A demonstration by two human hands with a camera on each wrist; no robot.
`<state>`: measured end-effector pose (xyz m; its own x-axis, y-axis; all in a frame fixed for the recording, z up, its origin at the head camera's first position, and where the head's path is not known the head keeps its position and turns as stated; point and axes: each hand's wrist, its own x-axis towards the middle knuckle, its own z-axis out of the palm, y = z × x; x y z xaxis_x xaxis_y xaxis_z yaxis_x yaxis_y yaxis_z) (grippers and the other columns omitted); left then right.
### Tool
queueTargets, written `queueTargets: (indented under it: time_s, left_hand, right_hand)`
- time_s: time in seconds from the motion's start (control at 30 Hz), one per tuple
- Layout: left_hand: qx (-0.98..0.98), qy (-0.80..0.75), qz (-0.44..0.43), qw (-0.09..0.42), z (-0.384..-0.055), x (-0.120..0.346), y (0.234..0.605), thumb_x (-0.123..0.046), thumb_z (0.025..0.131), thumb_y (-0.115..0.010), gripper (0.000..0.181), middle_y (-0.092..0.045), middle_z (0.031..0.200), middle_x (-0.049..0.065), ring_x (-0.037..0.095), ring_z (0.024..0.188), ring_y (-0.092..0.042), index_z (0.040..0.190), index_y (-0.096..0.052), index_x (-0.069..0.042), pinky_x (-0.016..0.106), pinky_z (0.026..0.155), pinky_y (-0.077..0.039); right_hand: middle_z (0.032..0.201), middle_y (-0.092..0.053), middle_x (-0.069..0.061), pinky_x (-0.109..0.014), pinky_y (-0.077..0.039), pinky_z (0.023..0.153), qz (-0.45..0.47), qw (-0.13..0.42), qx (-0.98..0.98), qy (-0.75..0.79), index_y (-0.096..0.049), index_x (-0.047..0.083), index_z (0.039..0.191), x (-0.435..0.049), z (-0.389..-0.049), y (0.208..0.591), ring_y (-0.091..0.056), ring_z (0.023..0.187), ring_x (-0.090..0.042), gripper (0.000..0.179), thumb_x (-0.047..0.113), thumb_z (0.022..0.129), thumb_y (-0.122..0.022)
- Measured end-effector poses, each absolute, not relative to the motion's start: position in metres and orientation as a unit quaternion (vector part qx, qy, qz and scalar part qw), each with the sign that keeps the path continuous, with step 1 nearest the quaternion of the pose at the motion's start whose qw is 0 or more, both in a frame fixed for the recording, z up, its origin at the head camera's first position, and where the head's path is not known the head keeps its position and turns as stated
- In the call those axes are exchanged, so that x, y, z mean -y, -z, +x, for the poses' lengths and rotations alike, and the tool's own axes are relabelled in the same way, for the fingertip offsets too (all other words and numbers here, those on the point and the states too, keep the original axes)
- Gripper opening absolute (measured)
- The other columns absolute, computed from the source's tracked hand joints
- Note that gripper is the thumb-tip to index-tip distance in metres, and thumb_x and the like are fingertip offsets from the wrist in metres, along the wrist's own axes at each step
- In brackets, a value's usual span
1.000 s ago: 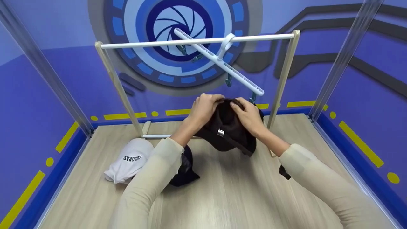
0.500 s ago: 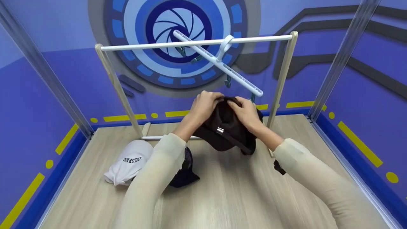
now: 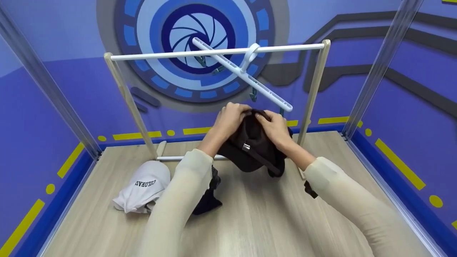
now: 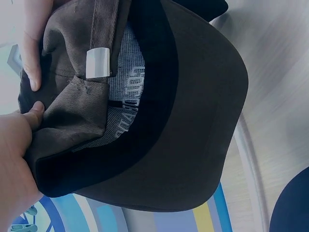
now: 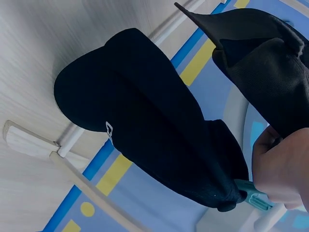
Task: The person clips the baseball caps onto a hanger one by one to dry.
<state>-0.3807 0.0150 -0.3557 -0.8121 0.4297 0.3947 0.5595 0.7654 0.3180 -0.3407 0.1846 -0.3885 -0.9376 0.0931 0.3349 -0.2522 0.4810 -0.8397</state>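
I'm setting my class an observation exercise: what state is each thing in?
Left hand, gripping the brown cap
Right hand, gripping the brown cap
Brown cap, raised off the table
White cap, lying on the table
Dark cap, on the table, partly behind the left sleeve
Black cap, hanging from a teal clip
Three other clips, holding nothing
Hanger, hooked over the rail
Rack, standing upright

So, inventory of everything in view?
Tabletop: 1, pale wood, foreground
Walls: 3, blue-purple, around tabletop
Corner posts: 2, silver, rear
Rack: 1, white/beige, tabletop rear
Hanger: 1, white, on rack rail
Clips: 4 visible, green, on hanger
Clipped cap: 1, black, hanging from hanger
Lettered cap: 1, white, tabletop left
Half-hidden cap: 1, dark, behind left sleeve
Strapback cap: 1, brown, held above tabletop
Sleeves: 2, cream, forearms
Left hand: 1, bare, gripping strapback cap
Right hand: 1, bare, gripping strapback cap
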Motion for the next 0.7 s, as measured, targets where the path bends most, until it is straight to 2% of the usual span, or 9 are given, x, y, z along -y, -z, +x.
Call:
queueTargets:
  time_s: [0.27,0.5,0.7]
  left_hand:
    - [0.928,0.215,-0.261,0.154,-0.3842,-0.0160,0.3578,-0.019,0.105,-0.058,0.024,-0.074,0.118,0.004,0.028,0.107,-0.070,0.119,-0.077,-0.024,0.044,0.089,-0.057]
    - [0.925,0.218,-0.266,0.159,-0.3850,-0.0173,0.3605,-0.025,0.104,-0.059,0.022,-0.075,0.115,0.003,0.028,0.105,-0.071,0.115,-0.078,-0.023,0.043,0.086,-0.057]
    - [0.925,0.216,-0.270,0.161,-0.3877,-0.0207,0.3607,-0.025,0.104,-0.058,0.023,-0.075,0.114,0.004,0.026,0.104,-0.071,0.116,-0.077,-0.020,0.041,0.087,-0.058]
  right_hand:
    - [0.111,-0.075,-0.006,-0.036,-0.050,0.090,0.036,0.178,0.840,-0.512,-0.077,0.014,0.111,-0.1833,-0.3428,0.3902,-0.067,0.103,-0.021,0.026,0.034,0.100,-0.065]
    - [0.113,-0.075,-0.006,-0.038,-0.051,0.092,0.036,0.178,0.843,-0.507,-0.077,0.015,0.113,-0.1851,-0.3449,0.3939,-0.068,0.105,-0.024,0.028,0.037,0.100,-0.065]
    - [0.110,-0.075,-0.005,-0.037,-0.051,0.088,0.042,0.193,0.842,-0.501,-0.078,0.015,0.109,-0.1889,-0.3485,0.3927,-0.068,0.102,-0.023,0.026,0.036,0.100,-0.066]
